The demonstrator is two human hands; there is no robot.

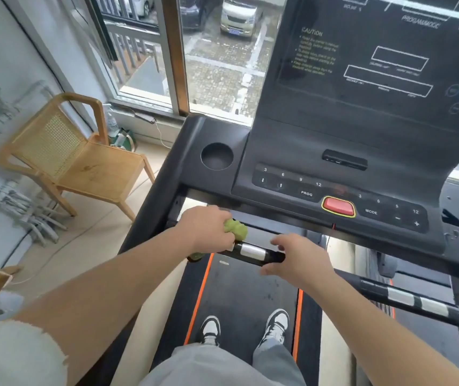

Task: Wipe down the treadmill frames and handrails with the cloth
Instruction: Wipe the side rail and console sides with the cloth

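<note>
I stand on a black treadmill with its console (334,188) in front of me. A short black handrail (253,253) with a silver sensor band juts out below the console. My left hand (206,229) grips a green cloth (235,228) wrapped round the handrail's left part. My right hand (298,257) hovers over the handrail's free end with fingers loosely curled, thumb under the tip, holding nothing that I can see. A second handrail (417,302) with silver bands runs off to the right.
The belt (245,296) with orange edge stripes lies under my two shoes. A wooden chair (78,160) stands to the left by the wall, below a window. A cup holder (217,156) sits at the console's left. A white cable trails on the floor.
</note>
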